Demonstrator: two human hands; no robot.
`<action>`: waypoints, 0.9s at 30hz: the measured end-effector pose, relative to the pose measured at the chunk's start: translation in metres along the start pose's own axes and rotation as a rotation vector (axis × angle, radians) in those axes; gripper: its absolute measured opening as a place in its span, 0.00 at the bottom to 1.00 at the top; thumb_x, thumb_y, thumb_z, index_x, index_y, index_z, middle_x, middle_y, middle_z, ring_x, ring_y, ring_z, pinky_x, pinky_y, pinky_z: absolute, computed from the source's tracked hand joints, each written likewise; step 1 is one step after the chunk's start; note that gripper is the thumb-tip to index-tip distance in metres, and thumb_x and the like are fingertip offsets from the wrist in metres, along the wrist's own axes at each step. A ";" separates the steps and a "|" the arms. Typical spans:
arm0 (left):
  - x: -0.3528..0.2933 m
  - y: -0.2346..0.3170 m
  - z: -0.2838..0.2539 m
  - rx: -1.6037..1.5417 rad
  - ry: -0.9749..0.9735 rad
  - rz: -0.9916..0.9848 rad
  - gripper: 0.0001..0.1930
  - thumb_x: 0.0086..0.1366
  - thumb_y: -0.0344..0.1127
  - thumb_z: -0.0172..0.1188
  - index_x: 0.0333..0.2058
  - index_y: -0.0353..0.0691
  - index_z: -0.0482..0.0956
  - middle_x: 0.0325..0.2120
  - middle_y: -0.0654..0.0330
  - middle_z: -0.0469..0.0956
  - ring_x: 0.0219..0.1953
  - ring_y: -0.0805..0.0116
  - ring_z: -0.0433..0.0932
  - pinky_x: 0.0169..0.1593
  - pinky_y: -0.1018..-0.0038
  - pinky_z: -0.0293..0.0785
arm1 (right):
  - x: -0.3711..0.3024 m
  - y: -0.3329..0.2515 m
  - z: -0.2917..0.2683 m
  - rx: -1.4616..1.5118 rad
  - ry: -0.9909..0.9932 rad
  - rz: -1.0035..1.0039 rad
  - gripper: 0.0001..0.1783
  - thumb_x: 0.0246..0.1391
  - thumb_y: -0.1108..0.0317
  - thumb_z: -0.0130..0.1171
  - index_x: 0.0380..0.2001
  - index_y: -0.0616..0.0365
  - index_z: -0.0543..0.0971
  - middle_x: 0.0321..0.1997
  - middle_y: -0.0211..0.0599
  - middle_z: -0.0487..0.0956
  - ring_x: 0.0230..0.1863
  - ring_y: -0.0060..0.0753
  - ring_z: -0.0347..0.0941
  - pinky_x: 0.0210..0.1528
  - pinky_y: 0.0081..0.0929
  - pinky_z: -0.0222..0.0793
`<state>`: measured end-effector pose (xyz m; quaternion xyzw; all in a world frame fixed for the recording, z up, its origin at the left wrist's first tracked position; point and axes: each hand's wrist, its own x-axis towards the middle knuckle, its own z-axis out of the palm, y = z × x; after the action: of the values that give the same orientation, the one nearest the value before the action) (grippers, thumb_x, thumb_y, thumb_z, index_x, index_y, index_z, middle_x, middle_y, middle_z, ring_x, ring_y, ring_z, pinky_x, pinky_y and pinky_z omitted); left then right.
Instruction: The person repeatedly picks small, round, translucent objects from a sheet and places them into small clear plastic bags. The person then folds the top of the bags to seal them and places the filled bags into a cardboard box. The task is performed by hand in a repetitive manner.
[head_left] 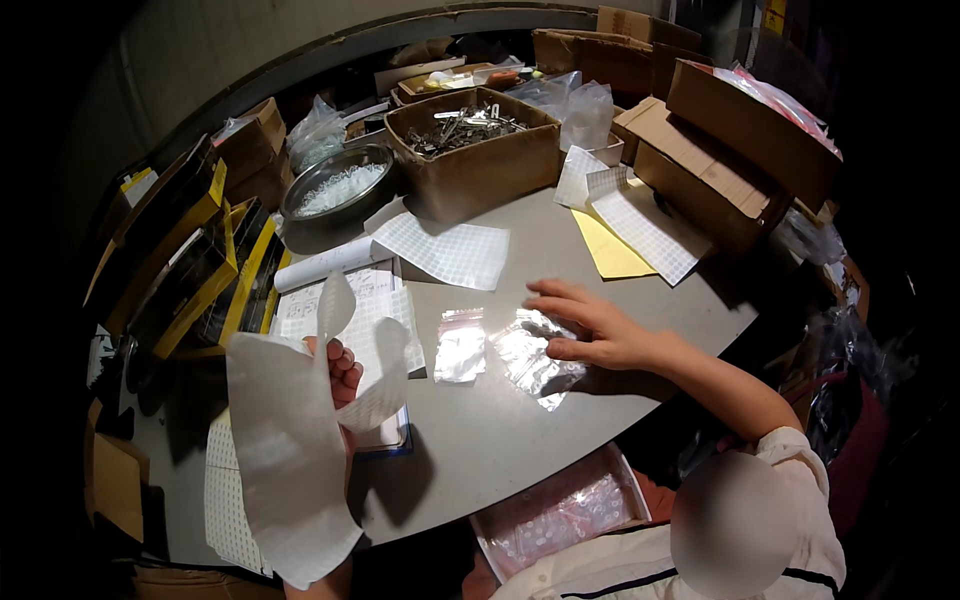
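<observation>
My left hand has its fingers curled around a large, curling sheet of white labels; the paper hides my palm and wrist. My right hand spreads its fingers over a loose pile of shiny clear plastic bags. Whether the fingertips press on them cannot be made out. Just left of that pile lies a small stack of clear zip bags with a reddish top edge. Beneath the left hand's sheet are papers with writing and another label sheet.
At the back of the grey table stand a cardboard box of metal parts and a round bowl of white pieces. Label sheets lie nearby. Cardboard boxes crowd the right. A tray of bagged parts sits below the front edge.
</observation>
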<state>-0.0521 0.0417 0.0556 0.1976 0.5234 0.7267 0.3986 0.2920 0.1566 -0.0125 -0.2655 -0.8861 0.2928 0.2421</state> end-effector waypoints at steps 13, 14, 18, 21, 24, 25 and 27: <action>-0.015 0.006 0.004 0.071 -0.021 0.010 0.10 0.70 0.38 0.61 0.39 0.36 0.80 0.31 0.60 0.78 0.32 0.71 0.79 0.37 0.70 0.80 | -0.053 -0.094 0.047 -0.261 -0.070 -0.253 0.27 0.63 0.52 0.61 0.59 0.56 0.77 0.68 0.59 0.67 0.68 0.64 0.61 0.68 0.63 0.56; -0.021 0.009 0.001 0.082 -0.017 0.014 0.10 0.70 0.38 0.61 0.39 0.36 0.80 0.31 0.60 0.78 0.32 0.71 0.79 0.37 0.70 0.80 | -0.058 -0.102 0.052 -0.241 -0.077 -0.248 0.27 0.62 0.52 0.61 0.61 0.53 0.77 0.69 0.57 0.67 0.69 0.63 0.62 0.69 0.60 0.56; -0.020 -0.004 0.008 0.096 -0.064 -0.010 0.10 0.71 0.39 0.61 0.40 0.36 0.80 0.32 0.60 0.78 0.32 0.71 0.79 0.36 0.71 0.80 | -0.086 -0.118 0.069 -0.153 -0.015 -0.198 0.27 0.54 0.64 0.63 0.58 0.54 0.79 0.67 0.51 0.72 0.65 0.57 0.69 0.66 0.51 0.63; -0.030 0.000 0.005 0.119 -0.067 -0.001 0.10 0.72 0.39 0.62 0.40 0.37 0.80 0.32 0.60 0.78 0.32 0.72 0.79 0.36 0.71 0.81 | -0.113 -0.130 0.097 -0.130 0.123 -0.271 0.22 0.50 0.73 0.62 0.51 0.60 0.81 0.63 0.52 0.76 0.60 0.59 0.75 0.56 0.49 0.70; -0.036 0.000 0.008 0.133 -0.067 -0.012 0.10 0.72 0.39 0.62 0.40 0.37 0.80 0.32 0.61 0.78 0.32 0.72 0.79 0.36 0.71 0.81 | -0.144 -0.130 0.128 -0.091 0.043 -0.240 0.21 0.49 0.73 0.62 0.49 0.60 0.82 0.68 0.51 0.74 0.64 0.58 0.73 0.57 0.49 0.70; -0.038 0.001 0.009 0.141 -0.066 -0.018 0.10 0.73 0.39 0.62 0.41 0.37 0.80 0.33 0.61 0.78 0.32 0.72 0.80 0.36 0.72 0.81 | -0.151 -0.128 0.136 -0.127 -0.019 -0.176 0.21 0.49 0.73 0.63 0.49 0.60 0.82 0.64 0.49 0.75 0.63 0.57 0.72 0.59 0.51 0.68; -0.044 0.003 0.010 0.166 -0.057 -0.027 0.10 0.73 0.39 0.62 0.41 0.37 0.80 0.33 0.61 0.78 0.32 0.72 0.80 0.36 0.72 0.81 | -0.162 -0.120 0.145 -0.078 -0.093 -0.068 0.22 0.49 0.73 0.63 0.51 0.61 0.81 0.61 0.49 0.76 0.63 0.55 0.71 0.61 0.52 0.65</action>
<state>-0.0194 0.0127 0.0680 0.2433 0.5729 0.6695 0.4054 0.2878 -0.0814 -0.0821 -0.2306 -0.9156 0.2617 0.1999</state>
